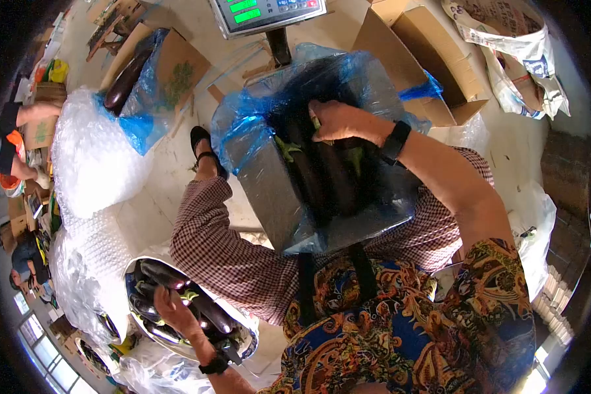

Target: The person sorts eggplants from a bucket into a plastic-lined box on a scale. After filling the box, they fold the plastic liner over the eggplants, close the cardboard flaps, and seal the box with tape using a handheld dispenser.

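Observation:
My right hand (338, 123) reaches into a plastic-lined box (262, 200) in front of me. Its fingers are closed around the green stem end of an eggplant (316, 123), whose body is lost in the dark interior. Several other long dark eggplants (303, 174) lie side by side in the box, their green caps showing. Down at my left side, my left hand (176, 314) is over a white-rimmed tub of eggplants (211, 310). Its fingers look stretched out and touch the eggplants there, with the tips partly hidden.
A digital scale display (267, 14) stands behind the box. An open carton (433, 62) is at the right, near a printed woven sack (505, 49). Bubble wrap (98, 157) fills the left side, beside another carton (177, 65) with an eggplant. Other people are at the far left.

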`<state>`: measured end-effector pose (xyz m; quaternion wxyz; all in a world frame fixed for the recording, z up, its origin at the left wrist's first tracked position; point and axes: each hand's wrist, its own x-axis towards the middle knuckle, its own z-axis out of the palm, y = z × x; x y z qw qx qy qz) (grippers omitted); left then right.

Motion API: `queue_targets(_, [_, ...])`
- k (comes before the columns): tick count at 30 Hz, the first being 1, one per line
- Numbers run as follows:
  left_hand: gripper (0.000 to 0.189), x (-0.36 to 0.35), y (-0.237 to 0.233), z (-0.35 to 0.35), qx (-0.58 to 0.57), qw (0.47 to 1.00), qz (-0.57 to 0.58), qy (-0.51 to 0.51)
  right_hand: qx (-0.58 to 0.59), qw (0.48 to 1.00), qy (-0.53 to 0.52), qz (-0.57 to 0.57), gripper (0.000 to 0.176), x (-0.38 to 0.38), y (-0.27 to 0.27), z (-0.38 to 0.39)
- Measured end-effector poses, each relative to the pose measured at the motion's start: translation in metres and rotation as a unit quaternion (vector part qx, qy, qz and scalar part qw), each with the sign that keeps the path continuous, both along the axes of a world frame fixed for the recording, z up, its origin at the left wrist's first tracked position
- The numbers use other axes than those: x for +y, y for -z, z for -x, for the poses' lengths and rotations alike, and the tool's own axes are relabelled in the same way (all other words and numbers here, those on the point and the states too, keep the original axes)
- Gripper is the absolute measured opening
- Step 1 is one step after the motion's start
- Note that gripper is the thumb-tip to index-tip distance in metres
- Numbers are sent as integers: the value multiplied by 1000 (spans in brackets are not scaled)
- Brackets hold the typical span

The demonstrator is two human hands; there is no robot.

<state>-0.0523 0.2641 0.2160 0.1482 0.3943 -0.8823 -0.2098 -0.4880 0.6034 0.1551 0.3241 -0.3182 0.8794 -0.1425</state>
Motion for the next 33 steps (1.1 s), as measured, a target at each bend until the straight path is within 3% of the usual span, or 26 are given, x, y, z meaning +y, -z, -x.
queue_targets(1, [28, 22, -30, 41, 81, 992, -94, -12, 0, 1000, -2, -1, 45, 1, -12, 3])
queue_targets(3, [33, 61, -77, 98, 73, 980, -175, 56, -106, 993, -17, 43, 36, 6, -36, 8])
queue_targets(4, [39, 77, -85, 119, 95, 971, -206, 76, -154, 982, 25, 107, 29, 11, -42, 8])
queue_targets(6, [53, 113, -97, 164, 123, 943, -280, 135, -127, 981, 6, 144, 26, 12, -77, -1])
queue_targets(7, [60, 133, -99, 190, 129, 921, -323, 173, -100, 979, -10, 179, 24, 13, -95, -4])
queue_targets(9, [67, 156, -80, 232, 117, 913, -206, 333, -79, 957, -68, 269, 23, 14, -121, -4])
queue_targets(10, [67, 172, -77, 250, 118, 912, -208, 334, -79, 958, -66, 268, 23, 10, -139, -6])
queue_targets(12, [64, 196, -75, 276, 61, 857, -366, 357, -106, 938, -11, 330, 26, 4, -169, -12])
queue_targets(13, [64, 195, -75, 279, 60, 855, -367, 362, -103, 938, -6, 330, 26, 8, -168, -15])
queue_targets(15, [58, 186, -74, 284, 77, 857, -403, 313, -152, 919, 158, 327, 34, 16, -155, -21])
queue_targets(17, [54, 176, -81, 271, 83, 862, -412, 284, -250, 933, 202, 161, 39, 36, -109, -29])
queue_targets(19, [49, 163, -65, 256, 195, 815, -513, 185, -234, 951, 200, 23, 41, 55, -81, -60])
queue_targets(21, [48, 160, -58, 247, 205, 801, -535, 173, -286, 932, 219, -27, 45, 64, -54, -85])
queue_targets(22, [48, 159, -54, 245, 217, 784, -558, 164, -283, 933, 221, -28, 45, 62, -44, -93])
queue_targets(24, [50, 163, -49, 244, 219, 760, -589, 169, -352, 859, 367, 55, 52, 54, -39, -102])
queue_targets(25, [51, 166, -44, 242, 218, 737, -616, 170, -347, 862, 366, 52, 52, 54, -36, -106])
queue_targets(27, [53, 170, -34, 243, 210, 732, -630, 152, -403, 769, 468, 163, 56, 56, -34, -114])
queue_targets(28, [54, 174, -32, 244, 219, 735, -624, 149, -382, 739, 532, 158, 52, 59, -35, -118])
queue_targets(29, [54, 177, -31, 245, 227, 736, -621, 146, -378, 742, 532, 156, 52, 58, -30, -116])
queue_targets(31, [55, 172, -23, 245, 212, 722, -641, 150, -384, 709, 569, 158, 36, 58, -16, -110])
queue_targets(32, [56, 171, -19, 245, 220, 693, -672, 140, -383, 710, 570, 156, 36, 56, -16, -109])
queue_targets(33, [57, 169, -17, 245, 227, 665, -699, 132, -382, 748, 523, 146, 29, 54, -15, -108])
